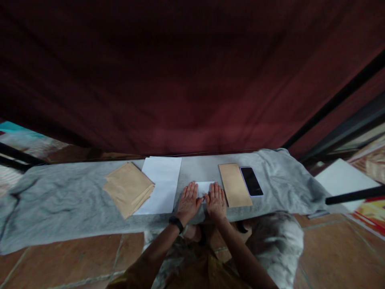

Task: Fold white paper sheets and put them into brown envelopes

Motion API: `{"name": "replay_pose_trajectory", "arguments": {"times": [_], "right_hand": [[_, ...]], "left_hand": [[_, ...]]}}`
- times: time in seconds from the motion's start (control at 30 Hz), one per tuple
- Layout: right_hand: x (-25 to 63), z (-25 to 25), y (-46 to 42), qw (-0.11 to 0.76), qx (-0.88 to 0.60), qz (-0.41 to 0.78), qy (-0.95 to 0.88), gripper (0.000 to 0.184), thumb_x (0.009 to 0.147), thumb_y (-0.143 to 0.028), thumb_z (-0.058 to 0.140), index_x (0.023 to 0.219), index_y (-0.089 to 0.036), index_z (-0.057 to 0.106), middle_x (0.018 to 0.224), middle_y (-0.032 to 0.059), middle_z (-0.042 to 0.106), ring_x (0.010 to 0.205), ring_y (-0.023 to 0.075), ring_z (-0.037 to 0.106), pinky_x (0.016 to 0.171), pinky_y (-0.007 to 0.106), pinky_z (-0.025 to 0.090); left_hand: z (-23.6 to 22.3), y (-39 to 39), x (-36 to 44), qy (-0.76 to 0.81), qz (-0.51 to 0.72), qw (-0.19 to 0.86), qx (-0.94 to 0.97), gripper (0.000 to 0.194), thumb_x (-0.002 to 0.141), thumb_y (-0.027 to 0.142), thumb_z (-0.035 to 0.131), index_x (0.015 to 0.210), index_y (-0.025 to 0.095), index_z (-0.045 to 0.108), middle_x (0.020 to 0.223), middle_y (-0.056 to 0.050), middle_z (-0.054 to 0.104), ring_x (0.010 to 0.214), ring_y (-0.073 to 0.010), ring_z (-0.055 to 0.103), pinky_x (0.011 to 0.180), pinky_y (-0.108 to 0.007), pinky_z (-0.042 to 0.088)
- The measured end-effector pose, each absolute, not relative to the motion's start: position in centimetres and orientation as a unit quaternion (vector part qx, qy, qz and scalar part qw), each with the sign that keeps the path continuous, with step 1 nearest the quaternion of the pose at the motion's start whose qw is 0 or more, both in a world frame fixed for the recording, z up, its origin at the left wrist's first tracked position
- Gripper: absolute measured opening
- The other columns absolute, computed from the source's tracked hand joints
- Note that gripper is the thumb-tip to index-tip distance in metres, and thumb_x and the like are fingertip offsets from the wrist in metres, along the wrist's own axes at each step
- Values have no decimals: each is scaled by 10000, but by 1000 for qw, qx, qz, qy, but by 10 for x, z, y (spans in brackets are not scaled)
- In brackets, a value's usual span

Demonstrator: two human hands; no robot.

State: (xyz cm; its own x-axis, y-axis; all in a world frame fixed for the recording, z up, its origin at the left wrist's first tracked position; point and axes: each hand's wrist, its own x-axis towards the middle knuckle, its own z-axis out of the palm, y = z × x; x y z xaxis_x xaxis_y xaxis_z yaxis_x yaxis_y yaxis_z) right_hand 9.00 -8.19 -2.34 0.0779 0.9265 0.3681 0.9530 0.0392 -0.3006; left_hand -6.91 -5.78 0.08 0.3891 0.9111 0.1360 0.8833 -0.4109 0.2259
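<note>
A small white folded sheet of paper (204, 187) lies on the grey cloth between my hands. My left hand (189, 200), with a dark band on its wrist, lies flat on the sheet's left side, fingers stretched forward. On the right side my right hand (216, 201) presses down flat in the same way. Both thumbs point inward and nearly meet over the paper. The palms hide the sheet's side edges. Just right of my right hand is a brown envelope (236, 185). White paper sheets (162, 180) lie left of my left hand.
Several brown envelopes (128, 186) are fanned out at the left, overlapping the white sheets. A phone (252, 182) with a dark screen lies right of the single envelope. A dark red curtain (192, 100) hangs behind the cloth-covered bench (75, 200). Black metal bars (355, 196) stand at the sides.
</note>
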Motion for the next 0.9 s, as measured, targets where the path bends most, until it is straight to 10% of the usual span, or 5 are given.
{"name": "replay_pose_trajectory", "arguments": {"times": [0.9], "right_hand": [[98, -3, -145, 166, -637, 6, -753, 488, 993, -326, 476, 1463, -192, 486, 1513, 133, 479, 1428, 290, 386, 1187, 512, 247]], "left_hand": [[8, -42, 5, 461, 122, 154, 865, 523, 1005, 327, 349, 1507, 192, 403, 1584, -87, 386, 1503, -249, 260, 1235, -512, 177]]}}
